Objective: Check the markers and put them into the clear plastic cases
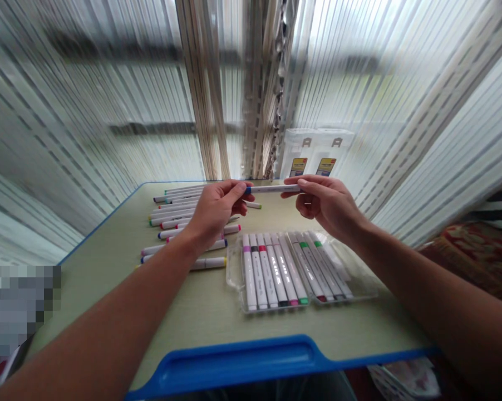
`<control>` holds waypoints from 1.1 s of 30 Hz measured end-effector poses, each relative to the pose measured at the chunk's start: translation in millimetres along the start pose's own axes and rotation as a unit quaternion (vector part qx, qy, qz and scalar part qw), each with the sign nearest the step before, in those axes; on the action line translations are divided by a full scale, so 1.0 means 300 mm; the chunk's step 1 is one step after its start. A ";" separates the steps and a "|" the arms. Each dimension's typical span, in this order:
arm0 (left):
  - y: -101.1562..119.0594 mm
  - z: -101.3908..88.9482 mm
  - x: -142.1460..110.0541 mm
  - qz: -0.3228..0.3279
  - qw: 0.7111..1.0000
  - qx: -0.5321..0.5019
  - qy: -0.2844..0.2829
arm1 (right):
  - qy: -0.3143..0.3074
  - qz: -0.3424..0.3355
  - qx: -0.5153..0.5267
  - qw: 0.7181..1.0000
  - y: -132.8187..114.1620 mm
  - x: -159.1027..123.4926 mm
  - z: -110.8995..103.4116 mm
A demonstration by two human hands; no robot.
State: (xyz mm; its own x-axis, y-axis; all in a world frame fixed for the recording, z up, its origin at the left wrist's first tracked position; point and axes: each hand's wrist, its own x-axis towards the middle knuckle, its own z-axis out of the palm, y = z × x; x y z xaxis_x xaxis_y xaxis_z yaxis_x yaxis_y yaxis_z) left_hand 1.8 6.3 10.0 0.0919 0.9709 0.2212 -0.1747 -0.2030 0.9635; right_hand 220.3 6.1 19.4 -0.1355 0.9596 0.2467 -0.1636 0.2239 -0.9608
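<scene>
Between my two hands a white marker (274, 189) with a blue band is held level above the far part of the table. The fingers of my left hand (224, 206) pinch its blue end. My right hand (326, 197) grips the other end between thumb and fingers. Below them lies an open clear plastic case (234, 273) with several white markers (271, 273) in its left half and several more (318, 267) in its right half. Left of the case, loose markers (176, 214) are spread in a column, partly hidden by my left hand and forearm.
The pale table (184, 317) has a blue rim with a molded blue tray (242, 359) at the front edge. Two clear cases with yellow labels (313, 153) stand at the back. Striped string curtains (142, 100) hang behind. Patterned fabric (476, 250) lies at the right.
</scene>
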 end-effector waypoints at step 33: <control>0.024 0.004 -0.024 -0.008 0.996 -0.055 -0.067 | 0.034 -0.014 0.018 0.999 0.038 0.032 -0.027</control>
State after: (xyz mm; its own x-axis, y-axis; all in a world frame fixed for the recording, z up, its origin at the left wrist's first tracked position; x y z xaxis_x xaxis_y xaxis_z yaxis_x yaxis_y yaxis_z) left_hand 1.0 -2.4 15.5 0.2234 0.9467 0.2320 -0.2783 -0.1662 0.9460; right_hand 225.0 19.4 9.9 -0.0630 0.9629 0.2622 -0.2006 0.2452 -0.9485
